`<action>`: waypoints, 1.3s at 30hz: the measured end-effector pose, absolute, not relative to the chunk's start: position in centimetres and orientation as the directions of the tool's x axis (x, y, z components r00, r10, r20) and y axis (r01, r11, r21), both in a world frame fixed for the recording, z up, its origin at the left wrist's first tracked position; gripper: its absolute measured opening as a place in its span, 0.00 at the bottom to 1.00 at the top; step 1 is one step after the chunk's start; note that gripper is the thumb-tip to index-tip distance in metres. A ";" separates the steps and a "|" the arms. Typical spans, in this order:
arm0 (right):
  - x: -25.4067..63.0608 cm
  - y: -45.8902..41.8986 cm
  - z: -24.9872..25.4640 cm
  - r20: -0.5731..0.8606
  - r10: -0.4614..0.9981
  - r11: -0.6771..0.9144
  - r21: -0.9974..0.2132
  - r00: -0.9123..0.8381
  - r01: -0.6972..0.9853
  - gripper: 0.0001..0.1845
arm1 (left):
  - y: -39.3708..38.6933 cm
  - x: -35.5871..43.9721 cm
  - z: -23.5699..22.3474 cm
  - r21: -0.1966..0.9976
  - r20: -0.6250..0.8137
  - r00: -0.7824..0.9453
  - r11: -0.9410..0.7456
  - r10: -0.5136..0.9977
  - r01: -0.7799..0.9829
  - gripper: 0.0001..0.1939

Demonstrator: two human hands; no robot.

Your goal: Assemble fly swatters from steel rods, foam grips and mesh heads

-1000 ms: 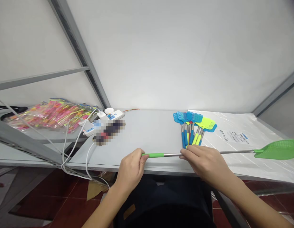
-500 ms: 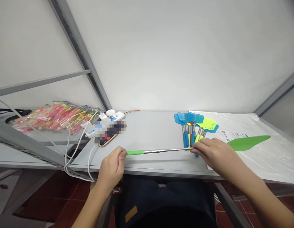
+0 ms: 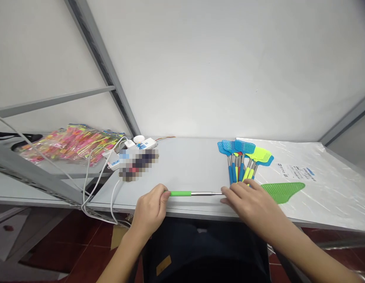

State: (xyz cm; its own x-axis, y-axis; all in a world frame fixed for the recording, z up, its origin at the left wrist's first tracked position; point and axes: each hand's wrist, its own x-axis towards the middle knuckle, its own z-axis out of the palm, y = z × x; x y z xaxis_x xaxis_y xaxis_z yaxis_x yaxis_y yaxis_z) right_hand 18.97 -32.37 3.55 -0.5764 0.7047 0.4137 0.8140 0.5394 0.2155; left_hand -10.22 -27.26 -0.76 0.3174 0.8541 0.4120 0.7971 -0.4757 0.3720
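On the pale worktop (image 3: 182, 173), a bunch of blue and yellow fly swatters (image 3: 237, 167) is lying just behind a green fly swatter (image 3: 282, 192). Its green grip (image 3: 179, 193) is closed in the left hand (image 3: 150, 208). Its steel shaft (image 3: 206, 193) is covered by the loosely extended right hand (image 3: 250, 206); a firm hold cannot be told.

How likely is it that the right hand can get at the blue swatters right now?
Quite likely: the right hand lies just below the blue swatters with nothing between them. The green swatter's shaft seems to run under the hand, so it shouldn't block the way.
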 end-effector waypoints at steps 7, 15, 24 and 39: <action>23.6 -32.9 6.0 0.673 0.676 0.414 -0.013 -0.298 0.910 0.30 | -26.4 -13.3 -0.6 0.447 0.466 0.181 -0.407 0.866 0.796 0.15; 27.3 -30.2 3.4 0.339 0.919 0.188 -0.828 0.203 0.529 0.22 | -26.3 -11.4 -1.4 0.497 0.437 0.221 -0.439 0.872 0.748 0.16; 23.7 -30.7 3.9 0.375 0.900 0.178 -0.782 0.223 0.597 0.15 | -26.9 -8.0 -1.9 0.485 0.312 0.334 -0.451 0.889 0.749 0.17; 27.8 -29.3 3.3 0.424 0.821 0.375 -0.905 0.382 0.199 0.23 | -21.0 -1.8 0.7 0.264 0.201 0.368 -0.412 0.908 0.872 0.22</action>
